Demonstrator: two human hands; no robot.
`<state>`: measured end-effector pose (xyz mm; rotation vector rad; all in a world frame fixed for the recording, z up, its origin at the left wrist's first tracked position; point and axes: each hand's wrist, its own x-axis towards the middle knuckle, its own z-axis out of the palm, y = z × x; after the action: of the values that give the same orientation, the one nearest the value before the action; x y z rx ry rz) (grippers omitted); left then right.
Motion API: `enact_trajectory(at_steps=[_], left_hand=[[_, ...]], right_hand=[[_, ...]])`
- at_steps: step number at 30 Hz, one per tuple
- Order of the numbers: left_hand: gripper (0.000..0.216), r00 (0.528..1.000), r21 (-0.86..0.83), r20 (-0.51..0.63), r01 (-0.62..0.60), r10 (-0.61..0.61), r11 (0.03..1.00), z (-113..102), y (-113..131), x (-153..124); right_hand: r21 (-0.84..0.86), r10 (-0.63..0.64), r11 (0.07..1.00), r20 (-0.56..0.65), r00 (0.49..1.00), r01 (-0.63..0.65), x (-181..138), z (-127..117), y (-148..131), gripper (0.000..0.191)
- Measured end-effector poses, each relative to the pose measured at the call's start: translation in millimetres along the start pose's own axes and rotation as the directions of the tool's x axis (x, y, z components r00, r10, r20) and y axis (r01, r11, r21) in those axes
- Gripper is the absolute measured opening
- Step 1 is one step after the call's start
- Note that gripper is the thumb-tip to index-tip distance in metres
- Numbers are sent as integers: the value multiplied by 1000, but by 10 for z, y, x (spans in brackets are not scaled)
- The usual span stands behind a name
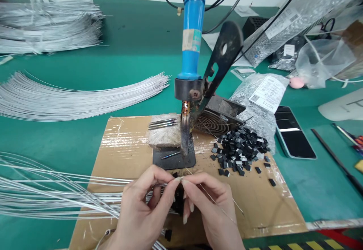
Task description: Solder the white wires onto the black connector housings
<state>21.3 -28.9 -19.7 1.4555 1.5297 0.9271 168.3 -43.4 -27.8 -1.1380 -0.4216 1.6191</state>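
Observation:
The fingertips of my left hand (147, 204) and my right hand (211, 204) meet in a pinch below the soldering iron tip (185, 136). What sits between the left fingertips is too small to make out. A thin silvery wire (208, 194) runs through the fingers of my right hand. White cables (102, 199) come in from the left and pass under my left hand. Some have black connectors (168, 235) at their ends. The blue-handled soldering iron (191, 53) hangs tip down in a black bracket above a dark pad (174, 159).
Cardboard (127, 144) covers the bench. Loose black connector pieces (241, 148) lie heaped at right, near a phone (295, 133) and bubble-wrap bags (258, 99). Metal tips rest on a fibrous block (164, 136). Bundled white cables (85, 101) lie at left.

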Motion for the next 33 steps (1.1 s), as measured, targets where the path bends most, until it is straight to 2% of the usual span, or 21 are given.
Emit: enact_trajectory(at_steps=[6, 10, 18, 23, 27, 28, 30, 32, 33], left_hand=[[22, 1000, 9, -11, 11, -11, 1000, 8, 3, -28], [20, 999, 2, -36, 34, -34, 999, 36, 24, -32], [18, 997, 48, -78, -11, 15, 999, 45, 34, -28], [18, 995, 25, -97, 32, -30, 999, 56, 11, -58], [19, 992, -24, -99, 74, -76, 997, 54, 22, -47], [18, 991, -39, -94, 88, -91, 995, 47, 23, -41], [18, 988, -54, -103, 112, -118, 992, 21, 10, -28], [20, 980, -47, -133, 141, -146, 989, -13, -30, -20], [22, 976, -38, -142, 162, -166, 986, -30, -59, -19]], right_hand=[[-30, 83, 996, 75, 994, -81, 45, -102, -85, 25], [-32, 95, 995, 91, 991, -93, 48, -122, -95, 25], [61, 76, 995, 34, 996, -78, 2, -26, -7, 25], [128, 65, 990, -3, 998, -64, -28, 42, 94, 24], [107, 27, 994, -9, 1000, -26, -36, 108, 182, 22], [80, 0, 997, -15, 1000, 1, -35, 103, 189, 25], [-15, -91, 996, -51, 995, 90, -30, 17, 159, 44], [-185, -238, 959, -121, 964, 214, -40, -207, 48, 73], [-302, -329, 914, -164, 930, 270, -61, -367, -38, 80]])
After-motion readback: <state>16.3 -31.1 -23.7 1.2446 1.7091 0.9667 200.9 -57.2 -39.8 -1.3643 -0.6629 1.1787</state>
